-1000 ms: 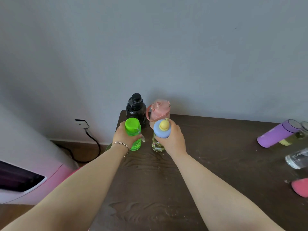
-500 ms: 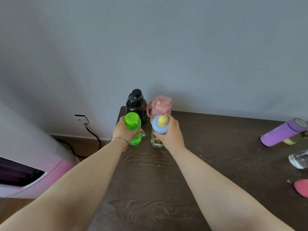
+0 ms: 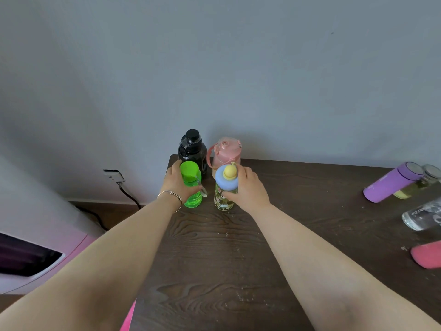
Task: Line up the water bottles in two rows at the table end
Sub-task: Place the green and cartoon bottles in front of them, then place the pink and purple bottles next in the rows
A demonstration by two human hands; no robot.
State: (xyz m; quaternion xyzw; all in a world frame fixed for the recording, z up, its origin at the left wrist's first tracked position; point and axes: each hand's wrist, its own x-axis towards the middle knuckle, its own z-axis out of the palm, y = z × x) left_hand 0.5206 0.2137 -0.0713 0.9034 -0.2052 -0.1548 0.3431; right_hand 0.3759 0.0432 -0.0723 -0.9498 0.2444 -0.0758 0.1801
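At the far left end of the dark wooden table [image 3: 298, 235] a black bottle [image 3: 192, 149] and a pink bottle [image 3: 226, 151] stand side by side against the wall. In front of the black one stands a green bottle [image 3: 192, 185], gripped from the left by my left hand [image 3: 177, 185]. In front of the pink one stands a patterned bottle with a blue lid and yellow knob [image 3: 225, 187], held from the right by my right hand [image 3: 248, 187]. Both held bottles are upright with their bases on the table.
At the right edge lie a purple bottle [image 3: 391, 182], a yellowish glass bottle [image 3: 420, 185] behind it, a clear bottle [image 3: 422, 217] and a pink-red object [image 3: 427, 256]. A white-pink appliance [image 3: 35, 247] and a wall socket with cable [image 3: 114, 177] sit left of the table.
Both hands kept their grip while the green and patterned bottles settled a little farther toward the wall, behind which the black and pink bottles stand. The camera tilted slightly.
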